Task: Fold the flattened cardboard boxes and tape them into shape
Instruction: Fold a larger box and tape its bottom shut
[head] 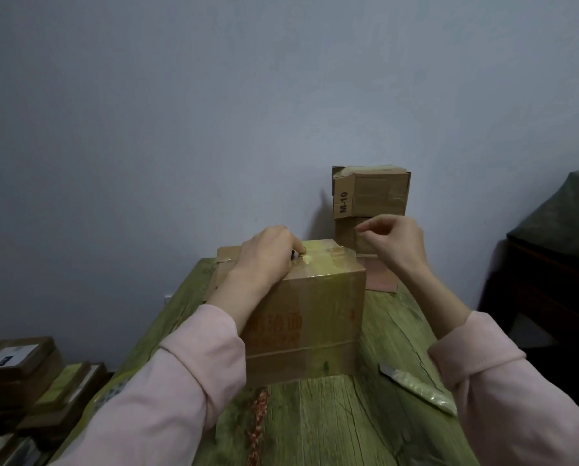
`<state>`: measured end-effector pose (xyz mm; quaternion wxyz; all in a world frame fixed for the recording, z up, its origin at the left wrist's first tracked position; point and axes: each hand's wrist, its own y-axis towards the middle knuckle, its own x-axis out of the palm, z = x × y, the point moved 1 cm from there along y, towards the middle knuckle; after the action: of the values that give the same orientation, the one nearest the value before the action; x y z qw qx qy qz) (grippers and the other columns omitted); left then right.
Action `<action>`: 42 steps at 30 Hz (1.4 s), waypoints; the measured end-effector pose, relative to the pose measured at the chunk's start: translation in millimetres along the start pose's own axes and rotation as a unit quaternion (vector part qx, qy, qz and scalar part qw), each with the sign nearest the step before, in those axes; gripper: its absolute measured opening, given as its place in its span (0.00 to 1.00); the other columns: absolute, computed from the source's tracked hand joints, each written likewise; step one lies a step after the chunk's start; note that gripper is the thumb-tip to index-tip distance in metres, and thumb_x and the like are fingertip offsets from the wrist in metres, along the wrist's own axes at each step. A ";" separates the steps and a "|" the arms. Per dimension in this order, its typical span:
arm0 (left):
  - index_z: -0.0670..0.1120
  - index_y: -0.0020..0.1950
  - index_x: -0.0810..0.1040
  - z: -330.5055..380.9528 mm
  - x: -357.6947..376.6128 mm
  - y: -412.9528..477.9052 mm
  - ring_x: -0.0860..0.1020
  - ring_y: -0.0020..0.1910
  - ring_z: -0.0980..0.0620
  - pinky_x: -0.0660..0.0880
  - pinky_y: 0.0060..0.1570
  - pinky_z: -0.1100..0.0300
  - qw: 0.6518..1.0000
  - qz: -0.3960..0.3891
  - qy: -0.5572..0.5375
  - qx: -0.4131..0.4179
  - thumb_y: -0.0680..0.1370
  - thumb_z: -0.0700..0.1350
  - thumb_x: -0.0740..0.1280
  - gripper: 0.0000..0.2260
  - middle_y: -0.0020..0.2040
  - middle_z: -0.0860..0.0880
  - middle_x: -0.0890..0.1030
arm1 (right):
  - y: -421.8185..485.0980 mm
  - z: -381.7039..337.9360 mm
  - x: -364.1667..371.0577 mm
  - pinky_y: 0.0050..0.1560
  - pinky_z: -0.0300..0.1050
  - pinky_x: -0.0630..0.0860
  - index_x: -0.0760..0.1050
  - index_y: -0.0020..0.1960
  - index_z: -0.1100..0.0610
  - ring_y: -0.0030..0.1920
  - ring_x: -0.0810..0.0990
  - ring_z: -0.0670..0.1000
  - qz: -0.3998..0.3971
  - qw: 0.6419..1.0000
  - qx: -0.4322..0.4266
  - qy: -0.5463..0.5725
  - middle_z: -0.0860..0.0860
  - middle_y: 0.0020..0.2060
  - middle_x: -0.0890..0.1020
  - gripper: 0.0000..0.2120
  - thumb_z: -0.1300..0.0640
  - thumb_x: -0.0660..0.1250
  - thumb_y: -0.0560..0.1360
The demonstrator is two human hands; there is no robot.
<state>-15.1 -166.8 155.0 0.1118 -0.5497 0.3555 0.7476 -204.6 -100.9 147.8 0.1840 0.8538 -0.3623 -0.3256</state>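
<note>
Head view. Pressing the left hand (268,253), fingers curled and grip unclear, onto the top of the box (308,307) standing mid-surface. Pinching thumb to forefinger of the raised right hand (394,240), seemingly on the free end of the clear tape (325,257). Risking the tape twisting, wrinkling or sticking to itself if slackening. Counting two hands, one box in progress, two stacked boxes (370,196) at the far edge, one cutter-like tool (416,388) near the right edge.
</note>
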 end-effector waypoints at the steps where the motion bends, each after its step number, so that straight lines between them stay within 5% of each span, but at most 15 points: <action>1: 0.53 0.60 0.80 -0.3 0.5 0.5 0.75 0.58 0.46 0.73 0.53 0.52 1.000 0.000 0.003 0.000 0.79 0.38 0.59 0.16 0.60 0.50 0.78 | -4.9 -5.2 0.2 0.54 0.40 0.76 0.83 0.50 0.54 0.47 0.79 0.43 -0.038 0.999 -0.025 -0.004 0.49 0.48 0.84 0.07 0.57 0.69 0.74; 3: 0.54 0.60 0.80 -1.3 1.7 2.0 0.75 0.59 0.46 0.73 0.52 0.53 1.000 -0.003 0.012 -0.001 0.80 0.38 0.59 0.16 0.60 0.51 0.78 | -14.3 -14.2 6.6 0.46 0.33 0.75 0.80 0.58 0.56 0.44 0.78 0.41 -0.138 0.987 -0.058 -0.053 0.49 0.54 0.83 0.13 0.52 0.67 0.76; 5: 0.55 0.61 0.79 -2.0 3.0 3.9 0.75 0.59 0.47 0.73 0.52 0.53 1.000 -0.007 0.020 0.000 0.80 0.40 0.59 0.16 0.61 0.52 0.78 | -20.9 -19.6 17.0 0.39 0.36 0.76 0.79 0.59 0.61 0.42 0.80 0.46 -0.181 0.970 -0.089 -0.136 0.54 0.57 0.82 0.17 0.50 0.63 0.78; 7: 0.55 0.60 0.79 -3.3 3.3 5.0 0.74 0.60 0.47 0.72 0.52 0.53 1.000 -0.009 0.023 0.009 0.80 0.40 0.59 0.15 0.61 0.53 0.78 | -24.7 -23.2 25.5 0.44 0.49 0.77 0.80 0.51 0.64 0.43 0.80 0.54 -0.188 0.960 -0.105 -0.178 0.58 0.52 0.82 0.18 0.50 0.60 0.79; 12: 0.55 0.61 0.79 -7.1 2.4 5.6 0.73 0.62 0.48 0.72 0.54 0.53 0.999 -0.023 0.029 0.028 0.80 0.42 0.60 0.14 0.63 0.55 0.76 | -17.0 -27.8 32.1 0.46 0.51 0.74 0.77 0.44 0.66 0.44 0.79 0.58 -0.227 0.954 -0.058 -0.187 0.59 0.40 0.81 0.22 0.48 0.58 0.80; 18: 0.57 0.61 0.78 -8.3 3.7 5.3 0.72 0.64 0.50 0.71 0.55 0.54 0.999 -0.022 0.029 0.022 0.80 0.42 0.58 0.16 0.65 0.59 0.75 | -15.6 -27.9 24.5 0.59 0.50 0.73 0.79 0.58 0.60 0.59 0.77 0.55 -0.255 0.955 -0.004 -0.152 0.55 0.61 0.78 0.20 0.45 0.61 0.78; 24: 0.51 0.60 0.78 3.4 -1.3 3.1 0.73 0.61 0.46 0.71 0.56 0.51 0.998 -0.045 0.052 -0.011 0.79 0.46 0.56 0.15 0.63 0.50 0.76 | -16.3 -28.7 26.4 0.48 0.47 0.70 0.71 0.35 0.54 0.50 0.78 0.58 -0.242 0.959 0.016 -0.148 0.54 0.42 0.78 0.17 0.49 0.58 0.80; 28: 0.40 0.64 0.71 46.8 2.8 -6.5 0.71 0.63 0.42 0.66 0.60 0.51 0.995 -0.056 0.065 0.039 0.80 0.49 0.51 0.19 0.63 0.40 0.73 | -10.9 -19.8 26.7 0.55 0.50 0.71 0.78 0.54 0.63 0.55 0.77 0.58 -0.240 0.965 0.056 -0.087 0.57 0.55 0.80 0.18 0.53 0.54 0.82; 31: 0.42 0.75 0.58 57.2 15.4 -2.1 0.64 0.71 0.44 0.62 0.67 0.51 0.989 -0.123 -0.004 0.081 0.81 0.50 0.49 0.23 0.73 0.42 0.64 | -13.3 -10.3 21.4 0.41 0.43 0.71 0.73 0.66 0.58 0.42 0.75 0.50 -0.239 0.965 0.111 0.001 0.52 0.44 0.80 0.17 0.56 0.54 0.82; 37: 0.48 0.78 0.51 46.0 13.8 6.5 0.55 0.76 0.50 0.56 0.70 0.55 0.980 -0.172 -0.038 0.091 0.82 0.55 0.50 0.26 0.77 0.48 0.55 | -13.6 -10.2 22.7 0.40 0.52 0.74 0.72 0.67 0.55 0.43 0.75 0.57 -0.256 0.954 0.151 0.048 0.59 0.50 0.80 0.17 0.55 0.52 0.83; 40: 0.50 0.77 0.52 38.8 11.9 3.6 0.54 0.76 0.52 0.54 0.73 0.55 0.979 -0.172 -0.021 0.103 0.81 0.58 0.50 0.27 0.78 0.50 0.54 | -15.0 -9.8 22.8 0.27 0.39 0.69 0.70 0.67 0.54 0.33 0.72 0.49 -0.273 0.943 0.179 0.058 0.53 0.39 0.76 0.16 0.54 0.50 0.84; 42: 0.51 0.77 0.53 32.5 9.4 0.5 0.54 0.76 0.52 0.54 0.73 0.54 0.979 -0.174 0.008 0.105 0.79 0.62 0.51 0.29 0.78 0.51 0.55 | -15.3 -8.7 22.7 0.28 0.36 0.71 0.72 0.61 0.56 0.31 0.75 0.46 -0.270 0.941 0.196 0.059 0.53 0.36 0.74 0.14 0.52 0.52 0.83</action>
<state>-43.0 -148.0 151.5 0.2943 -0.5945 0.3322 0.6705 -179.0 -106.7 136.0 -0.0605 0.9564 -0.1632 -0.2344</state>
